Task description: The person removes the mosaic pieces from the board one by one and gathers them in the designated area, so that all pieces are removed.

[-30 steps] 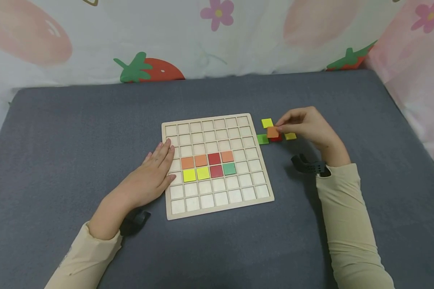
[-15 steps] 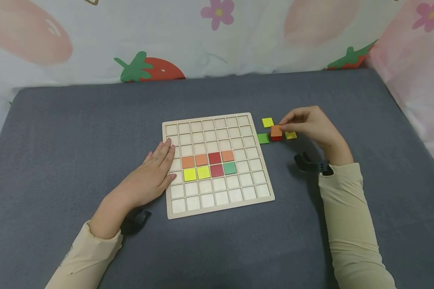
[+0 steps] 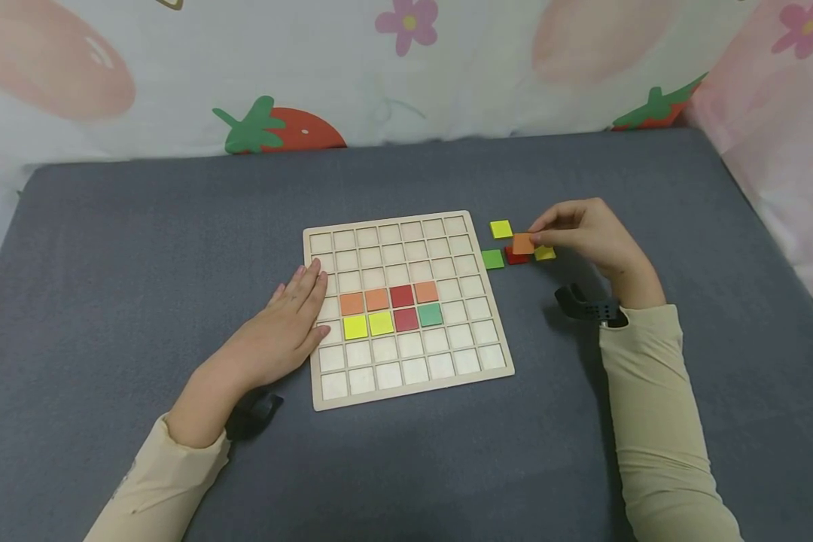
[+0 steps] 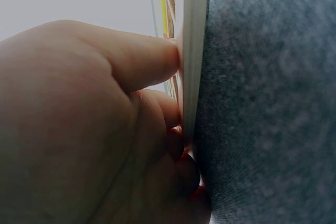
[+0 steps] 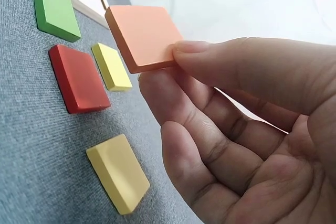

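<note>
In the head view my left hand [image 3: 278,331] lies with straight fingers over the left edge of a wooden grid board [image 3: 412,391]. The left wrist view shows its thumb at the board's edge [image 4: 194,51]. My right hand [image 3: 592,239] pinches an orange square tile [image 5: 144,35] by one corner between thumb and fingers, raised over the loose tiles right of the board. Beneath it are a red tile [image 5: 79,80], a green tile [image 5: 56,11] and two yellow tiles [image 5: 118,174], all on the cloth. Orange, red, yellow and green tiles [image 3: 405,321] fill two short rows in the board's middle.
A grey cloth [image 3: 176,226] covers the table. Behind it hangs a pale curtain [image 3: 474,75] with strawberry and flower prints. Black wrist straps [image 3: 586,307] sit under both wrists.
My right hand has shifted slightly right with the orange tile still pinched, uncovering more of the red tile beneath. The left hand and board have stayed put.
</note>
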`<action>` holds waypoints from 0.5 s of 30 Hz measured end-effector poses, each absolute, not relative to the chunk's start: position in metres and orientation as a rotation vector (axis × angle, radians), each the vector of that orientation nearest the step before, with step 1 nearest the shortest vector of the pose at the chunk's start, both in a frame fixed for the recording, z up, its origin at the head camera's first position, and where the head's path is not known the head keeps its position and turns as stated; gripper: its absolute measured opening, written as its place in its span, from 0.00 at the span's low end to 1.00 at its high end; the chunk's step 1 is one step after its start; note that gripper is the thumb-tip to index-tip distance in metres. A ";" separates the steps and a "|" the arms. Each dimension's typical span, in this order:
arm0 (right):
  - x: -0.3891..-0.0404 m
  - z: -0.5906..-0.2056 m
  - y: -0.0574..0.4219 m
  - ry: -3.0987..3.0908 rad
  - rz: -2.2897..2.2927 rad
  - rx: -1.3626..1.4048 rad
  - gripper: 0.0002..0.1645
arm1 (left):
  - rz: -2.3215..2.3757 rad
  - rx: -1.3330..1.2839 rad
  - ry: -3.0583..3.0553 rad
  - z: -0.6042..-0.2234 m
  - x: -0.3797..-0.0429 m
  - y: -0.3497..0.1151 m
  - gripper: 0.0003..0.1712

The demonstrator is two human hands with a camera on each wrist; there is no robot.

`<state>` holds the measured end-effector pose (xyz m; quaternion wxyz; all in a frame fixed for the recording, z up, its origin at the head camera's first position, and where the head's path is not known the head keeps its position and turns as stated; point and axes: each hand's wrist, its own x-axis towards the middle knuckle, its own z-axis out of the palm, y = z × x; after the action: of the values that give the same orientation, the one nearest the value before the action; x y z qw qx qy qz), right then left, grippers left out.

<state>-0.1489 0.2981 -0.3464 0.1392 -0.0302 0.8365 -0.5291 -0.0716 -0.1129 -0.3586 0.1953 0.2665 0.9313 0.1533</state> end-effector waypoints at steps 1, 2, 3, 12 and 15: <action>-0.149 -0.346 0.299 2.418 -1.532 -0.086 0.07 | 0.429 0.747 2.610 -0.359 -0.072 -0.113 0.38; -0.149 -0.346 0.299 2.420 -1.531 -0.084 0.07 | 0.431 0.747 2.610 -0.359 -0.072 -0.113 0.38; -0.149 -0.346 0.300 2.420 -1.532 -0.082 0.07 | 0.432 0.747 2.609 -0.358 -0.072 -0.113 0.38; -0.149 -0.346 0.303 2.446 -1.508 -0.044 0.07 | 0.436 0.741 2.603 -0.358 -0.071 -0.114 0.38; -0.149 -0.347 0.305 2.466 -1.487 -0.029 0.08 | 0.437 0.739 2.601 -0.357 -0.071 -0.114 0.38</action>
<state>-0.1493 0.3046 -0.3468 0.1308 -0.0099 0.8490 -0.5119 -0.0713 -0.1139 -0.3571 0.1999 0.2642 0.9305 0.1564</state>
